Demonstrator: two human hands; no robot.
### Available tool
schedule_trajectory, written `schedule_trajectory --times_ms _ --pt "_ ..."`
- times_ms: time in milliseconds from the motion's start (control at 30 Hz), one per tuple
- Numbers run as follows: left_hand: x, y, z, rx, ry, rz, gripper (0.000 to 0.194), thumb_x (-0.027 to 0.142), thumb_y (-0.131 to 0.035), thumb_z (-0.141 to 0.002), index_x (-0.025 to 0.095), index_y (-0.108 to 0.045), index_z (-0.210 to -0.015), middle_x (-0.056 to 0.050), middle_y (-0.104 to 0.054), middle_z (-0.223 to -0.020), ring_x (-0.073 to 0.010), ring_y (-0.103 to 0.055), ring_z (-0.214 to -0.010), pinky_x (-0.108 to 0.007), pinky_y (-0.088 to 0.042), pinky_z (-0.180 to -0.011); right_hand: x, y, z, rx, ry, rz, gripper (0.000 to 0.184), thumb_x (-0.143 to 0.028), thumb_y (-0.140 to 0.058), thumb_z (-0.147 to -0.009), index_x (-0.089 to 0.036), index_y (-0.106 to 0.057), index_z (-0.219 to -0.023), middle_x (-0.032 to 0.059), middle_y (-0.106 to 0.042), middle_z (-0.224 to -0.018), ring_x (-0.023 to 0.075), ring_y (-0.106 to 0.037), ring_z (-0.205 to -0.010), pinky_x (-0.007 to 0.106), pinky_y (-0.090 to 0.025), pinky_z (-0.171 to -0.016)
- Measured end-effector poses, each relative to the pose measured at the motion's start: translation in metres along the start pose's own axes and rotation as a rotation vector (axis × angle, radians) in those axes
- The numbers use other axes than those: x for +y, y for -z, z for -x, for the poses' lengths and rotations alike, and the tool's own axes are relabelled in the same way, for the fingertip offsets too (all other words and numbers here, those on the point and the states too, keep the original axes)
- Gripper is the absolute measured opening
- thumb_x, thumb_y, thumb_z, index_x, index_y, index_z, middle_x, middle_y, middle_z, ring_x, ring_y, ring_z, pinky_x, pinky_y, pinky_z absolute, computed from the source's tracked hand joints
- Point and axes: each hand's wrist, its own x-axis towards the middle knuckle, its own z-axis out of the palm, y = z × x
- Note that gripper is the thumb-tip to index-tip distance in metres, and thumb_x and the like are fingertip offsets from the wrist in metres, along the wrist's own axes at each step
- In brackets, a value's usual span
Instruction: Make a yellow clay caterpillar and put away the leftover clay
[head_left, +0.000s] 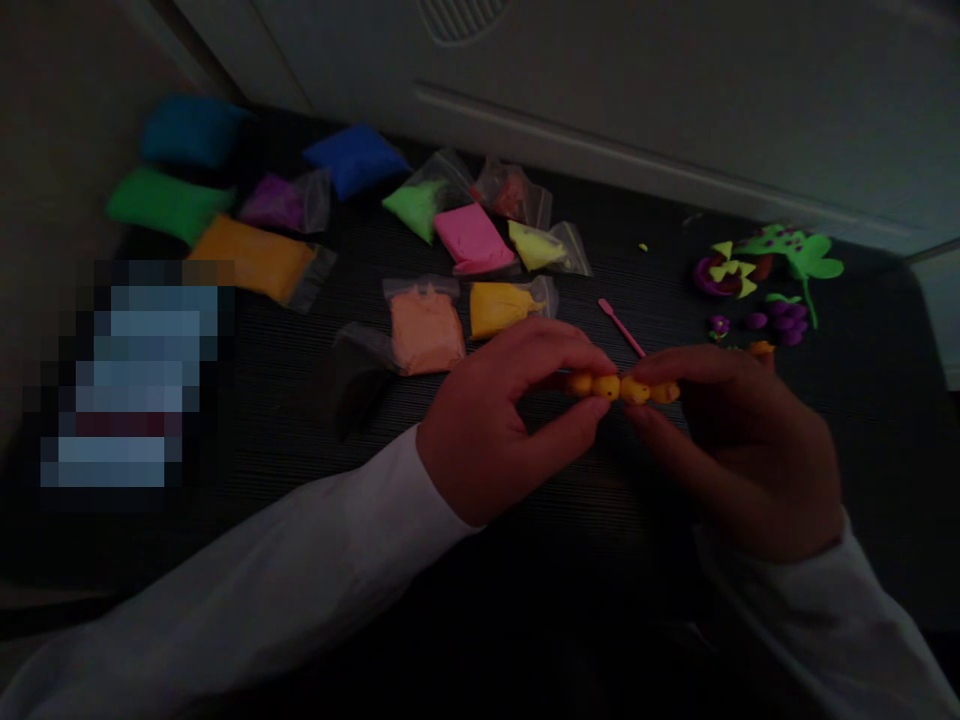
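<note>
A small yellow-orange clay figure (621, 389), made of several rounded lumps in a row with tiny dark dots, is held level above the dark table. My left hand (517, 410) pinches its left part between thumb and fingers. On the other end, my right hand (739, 440) grips it the same way, and both sets of fingertips almost meet in the middle. Parts of the figure are covered by the fingers. Just beyond it lies a thin pink modelling tool (621, 327), its near end close to my right fingers.
Bags of coloured clay spread across the table's back and left, among them orange (251, 258), pink (474, 238), peach (427, 330) and yellow (501, 308). At right sit a purple grape cluster (789, 320), a green clay piece (817, 258) and a purple-yellow piece (721, 272). A pixelated patch covers the left.
</note>
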Motion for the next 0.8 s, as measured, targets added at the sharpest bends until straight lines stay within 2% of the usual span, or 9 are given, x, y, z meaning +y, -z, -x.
schedule_trajectory --times_ms 133,333,667,800 --pt "-0.0004 -0.0005 0.0007 0.002 0.007 0.009 0.017 0.015 -0.056 -0.074 0.018 -0.060 -0.090 -0.006 -0.061 -0.094 -0.0175 -0.057 -0.092 -0.032 -0.049 -0.081 0.0008 -0.0003 -0.0004 -0.019 -0.006 -0.008 0.029 -0.011 -0.064 -0.069 -0.024 -0.059 -0.094 -0.0003 -0.062 -0.091 0.0142 -0.058 -0.085 0.027 -0.047 -0.078" --pt "-0.0021 -0.0015 0.0010 -0.016 -0.002 0.017 0.028 0.013 -0.058 -0.072 0.018 -0.057 -0.100 -0.006 -0.060 -0.101 -0.0179 -0.057 -0.095 -0.032 -0.050 -0.082 0.0007 0.0004 0.0001 -0.011 -0.022 -0.009 0.028 -0.013 -0.064 -0.070 -0.025 -0.059 -0.095 0.0003 -0.062 -0.091 0.0155 -0.059 -0.084 0.029 -0.048 -0.077" --pt "-0.0003 -0.0007 0.0004 -0.004 -0.012 -0.090 0.024 0.012 -0.056 -0.075 0.016 -0.057 -0.098 -0.004 -0.063 -0.097 -0.0126 -0.060 -0.088 -0.024 -0.050 -0.078 0.0026 0.0013 -0.0002 -0.011 -0.036 0.024 0.026 -0.017 -0.064 -0.071 -0.025 -0.058 -0.095 0.0002 -0.062 -0.088 0.0145 -0.059 -0.079 0.028 -0.049 -0.075" --pt "0.0004 0.0011 -0.0011 -0.040 -0.022 -0.145 0.019 0.013 -0.056 -0.076 0.014 -0.059 -0.095 -0.003 -0.065 -0.094 -0.0111 -0.060 -0.087 -0.021 -0.049 -0.079 0.0016 0.0019 -0.0010 -0.025 -0.054 0.058 0.025 -0.017 -0.063 -0.072 -0.024 -0.058 -0.095 0.0000 -0.062 -0.087 0.0138 -0.059 -0.077 0.028 -0.049 -0.074"
